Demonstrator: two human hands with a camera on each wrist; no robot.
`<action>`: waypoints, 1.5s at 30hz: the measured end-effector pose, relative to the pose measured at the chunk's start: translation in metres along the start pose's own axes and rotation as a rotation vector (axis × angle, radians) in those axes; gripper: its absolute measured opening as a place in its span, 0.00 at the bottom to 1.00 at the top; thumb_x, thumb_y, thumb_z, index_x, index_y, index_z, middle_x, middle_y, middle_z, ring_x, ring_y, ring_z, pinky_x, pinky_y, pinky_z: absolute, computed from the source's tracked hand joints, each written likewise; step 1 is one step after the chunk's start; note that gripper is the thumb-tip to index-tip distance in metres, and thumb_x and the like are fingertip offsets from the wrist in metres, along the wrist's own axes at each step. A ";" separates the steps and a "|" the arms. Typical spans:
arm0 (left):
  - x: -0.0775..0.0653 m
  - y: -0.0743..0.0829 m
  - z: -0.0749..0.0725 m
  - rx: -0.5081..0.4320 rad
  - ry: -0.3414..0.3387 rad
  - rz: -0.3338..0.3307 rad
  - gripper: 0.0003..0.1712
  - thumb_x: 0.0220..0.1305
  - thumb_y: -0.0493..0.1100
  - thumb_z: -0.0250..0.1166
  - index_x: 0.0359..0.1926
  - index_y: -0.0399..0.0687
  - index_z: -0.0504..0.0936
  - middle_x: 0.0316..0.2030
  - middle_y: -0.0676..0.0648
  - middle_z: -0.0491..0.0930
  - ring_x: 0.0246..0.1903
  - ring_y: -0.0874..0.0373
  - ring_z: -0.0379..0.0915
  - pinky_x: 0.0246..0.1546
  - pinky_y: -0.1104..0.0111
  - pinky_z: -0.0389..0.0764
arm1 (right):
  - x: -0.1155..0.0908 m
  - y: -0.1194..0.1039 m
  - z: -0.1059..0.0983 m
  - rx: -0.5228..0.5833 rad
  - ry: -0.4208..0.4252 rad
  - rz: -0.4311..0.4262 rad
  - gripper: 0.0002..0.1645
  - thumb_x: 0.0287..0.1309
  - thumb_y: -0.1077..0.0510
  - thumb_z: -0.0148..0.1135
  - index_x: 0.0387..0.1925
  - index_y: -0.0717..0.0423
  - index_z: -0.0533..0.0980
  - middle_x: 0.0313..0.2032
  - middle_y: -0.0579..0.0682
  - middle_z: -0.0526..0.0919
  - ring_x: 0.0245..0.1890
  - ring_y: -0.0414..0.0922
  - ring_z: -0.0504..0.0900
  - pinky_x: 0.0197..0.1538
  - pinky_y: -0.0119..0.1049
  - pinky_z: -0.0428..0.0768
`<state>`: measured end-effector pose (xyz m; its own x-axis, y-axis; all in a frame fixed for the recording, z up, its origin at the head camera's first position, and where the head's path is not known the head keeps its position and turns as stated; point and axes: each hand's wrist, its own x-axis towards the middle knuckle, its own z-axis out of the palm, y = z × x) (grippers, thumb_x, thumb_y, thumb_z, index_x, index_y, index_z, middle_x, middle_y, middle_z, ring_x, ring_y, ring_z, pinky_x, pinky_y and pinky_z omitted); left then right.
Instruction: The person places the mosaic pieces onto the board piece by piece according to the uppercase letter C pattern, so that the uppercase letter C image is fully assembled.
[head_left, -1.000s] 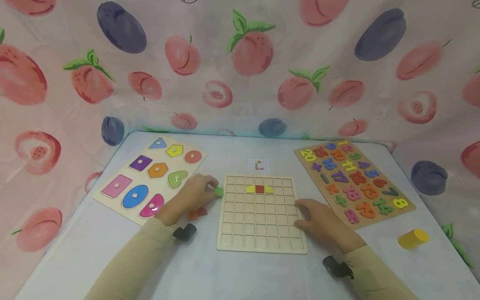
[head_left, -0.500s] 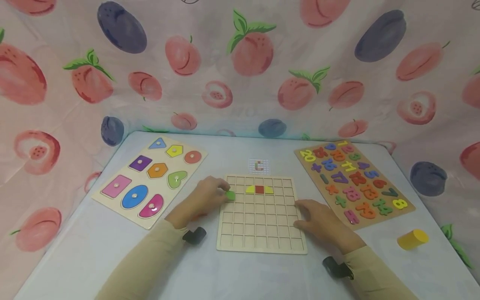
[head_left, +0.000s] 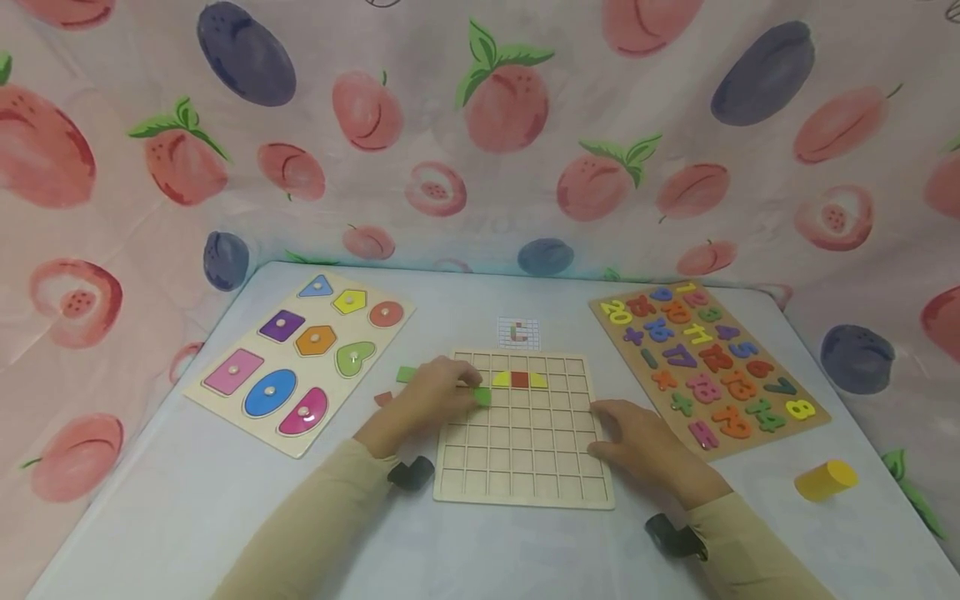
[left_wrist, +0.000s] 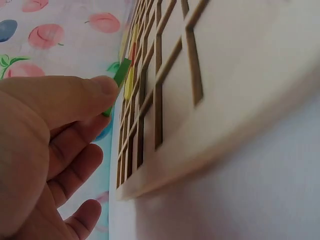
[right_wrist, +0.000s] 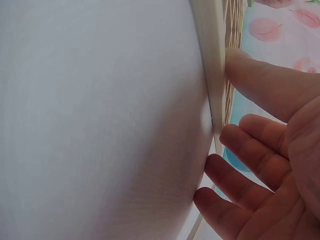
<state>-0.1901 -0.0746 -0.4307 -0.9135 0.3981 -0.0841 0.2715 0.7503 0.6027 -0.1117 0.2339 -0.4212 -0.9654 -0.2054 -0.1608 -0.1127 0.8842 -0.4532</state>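
Note:
My left hand (head_left: 427, 396) pinches a small green square tile (head_left: 482, 397) between thumb and fingertips, over the left part of the wooden grid board (head_left: 525, 503). In the left wrist view the green tile (left_wrist: 121, 73) stands edge-on, close to the board's face. Two yellow pieces (head_left: 537, 380) flank a red square tile (head_left: 519, 379) in an upper row. My right hand (head_left: 637, 442) rests at the board's right edge; in the right wrist view its thumb lies on the rim and the other fingers are loosely bent beside it.
Left of the board lie a green piece (head_left: 406, 374) and a red piece (head_left: 383, 398), partly behind the left hand. A pattern card (head_left: 518, 332) lies beyond the board. A shape puzzle (head_left: 330, 321) is at left, a number puzzle (head_left: 705, 450) and yellow cylinder (head_left: 825, 479) at right.
My left hand has moved right with the green tile, from beside the board's left edge to over its cells. Loose pieces behind that hand have come into view. The right hand stays put.

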 end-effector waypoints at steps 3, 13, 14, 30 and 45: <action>0.002 0.004 0.003 0.003 -0.013 -0.001 0.19 0.61 0.45 0.70 0.53 0.49 0.84 0.49 0.51 0.80 0.53 0.53 0.73 0.56 0.59 0.74 | 0.000 0.000 0.000 -0.002 0.001 0.004 0.38 0.56 0.52 0.73 0.64 0.63 0.72 0.63 0.62 0.74 0.67 0.63 0.67 0.66 0.59 0.65; 0.002 0.014 0.007 0.019 -0.005 0.004 0.19 0.61 0.43 0.69 0.53 0.47 0.84 0.47 0.50 0.80 0.51 0.53 0.72 0.56 0.59 0.74 | -0.001 0.000 -0.001 0.000 -0.002 0.002 0.38 0.57 0.52 0.73 0.65 0.63 0.71 0.64 0.62 0.73 0.67 0.63 0.67 0.66 0.59 0.64; 0.003 0.015 0.007 0.015 -0.001 0.007 0.19 0.60 0.43 0.69 0.53 0.47 0.84 0.48 0.50 0.80 0.51 0.53 0.72 0.56 0.58 0.74 | -0.001 0.000 -0.001 -0.001 -0.002 0.000 0.38 0.57 0.52 0.73 0.65 0.63 0.71 0.64 0.63 0.73 0.67 0.63 0.67 0.66 0.59 0.64; 0.006 0.021 0.010 0.021 0.016 0.007 0.18 0.60 0.40 0.68 0.52 0.47 0.84 0.48 0.49 0.81 0.50 0.53 0.74 0.56 0.58 0.74 | 0.001 0.000 -0.001 0.004 -0.003 -0.006 0.39 0.57 0.52 0.72 0.66 0.63 0.70 0.64 0.63 0.73 0.67 0.63 0.67 0.66 0.60 0.64; 0.008 0.023 0.014 0.012 0.013 0.028 0.17 0.60 0.42 0.71 0.51 0.46 0.84 0.46 0.49 0.82 0.49 0.52 0.74 0.55 0.58 0.74 | 0.001 0.000 0.000 0.011 -0.009 0.018 0.38 0.57 0.52 0.73 0.65 0.62 0.71 0.64 0.62 0.73 0.67 0.63 0.66 0.66 0.59 0.64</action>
<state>-0.1868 -0.0469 -0.4281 -0.9094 0.4119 -0.0572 0.3001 0.7454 0.5952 -0.1126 0.2335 -0.4209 -0.9650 -0.1934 -0.1770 -0.0927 0.8833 -0.4595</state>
